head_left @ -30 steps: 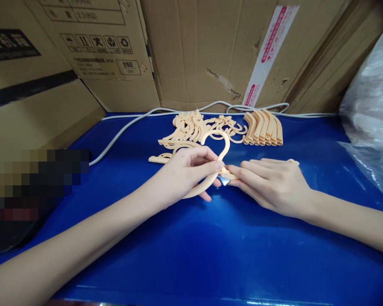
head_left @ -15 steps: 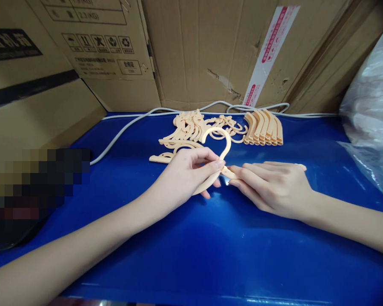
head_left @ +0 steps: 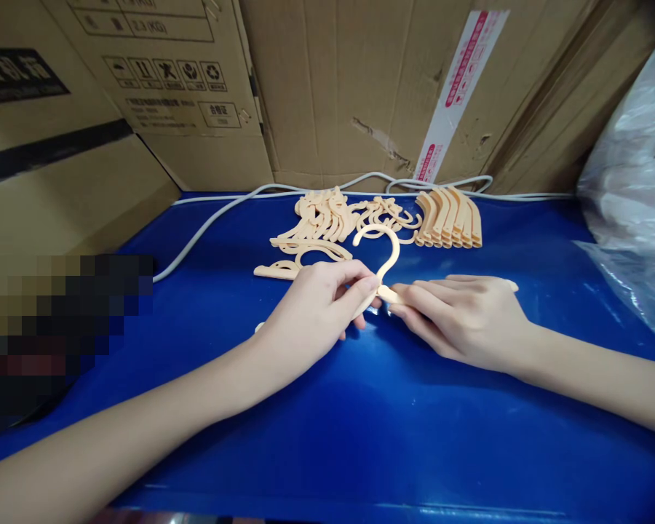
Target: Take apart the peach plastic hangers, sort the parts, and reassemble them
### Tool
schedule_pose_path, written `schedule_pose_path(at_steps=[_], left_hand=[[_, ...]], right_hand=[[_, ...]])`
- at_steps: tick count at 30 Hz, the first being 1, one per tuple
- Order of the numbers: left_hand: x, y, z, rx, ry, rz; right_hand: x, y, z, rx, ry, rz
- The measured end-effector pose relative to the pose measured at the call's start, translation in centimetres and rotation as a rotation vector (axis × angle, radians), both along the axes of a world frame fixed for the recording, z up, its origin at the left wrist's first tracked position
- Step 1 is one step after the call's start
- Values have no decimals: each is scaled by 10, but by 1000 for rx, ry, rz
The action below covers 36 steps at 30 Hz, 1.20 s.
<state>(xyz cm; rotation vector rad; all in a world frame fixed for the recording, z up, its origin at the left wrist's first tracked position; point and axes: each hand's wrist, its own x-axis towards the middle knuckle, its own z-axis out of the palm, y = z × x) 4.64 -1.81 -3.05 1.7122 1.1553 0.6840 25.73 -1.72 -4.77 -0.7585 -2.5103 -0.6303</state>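
Here the left hand (head_left: pixel 319 306) is closed in a pinch, thumb against fingers, gripping a cream hanger (head_left: pixel 397 251) just below its curved hook, right in the middle of the blue table (head_left: pixel 354 444). The right hand (head_left: pixel 469 316) lies palm down with its fingers closed over the hanger's other arm (head_left: pixel 390 294), whose far tip pokes out beyond the knuckles. Both hands cover much of the hanger, so I can't tell how firmly that joint sits. On to the containers: a printed cardboard box (head_left: pixel 158 156) stands at the left, its contents hidden, and a clear plastic bag (head_left: pixel 627 175) bulges at the right around something whitish. Straight ahead, beyond the hanger's hook, sit a heap of hanger arms (head_left: pixel 324 215), a tangle of loose hooks (head_left: pixel 385 207) and a neat stack of curved pieces (head_left: pixel 450 218), side by side. Nearer the left hand lies a flat cream piece (head_left: pixel 276 270). A white cable (head_left: pixel 197 236) snakes behind the heaps, along the foot of the cardboard.
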Motion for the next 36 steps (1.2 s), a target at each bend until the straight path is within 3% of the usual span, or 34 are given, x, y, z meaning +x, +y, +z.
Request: schedule_pose_path(at_steps=[12,25,30,36], left_hand=[[2,0,1,40,81,-36],[3,-4,3,-15,40,-37],[2,-3,1,-9,58,-36],[2,-2,-1,77,107,-61]], right_hand=[[3,5,1,-177,46,48],[4,4,1,-7,214,-81],[6,7,0,-163,288,20],[5,15,-2,-430,354,-33]])
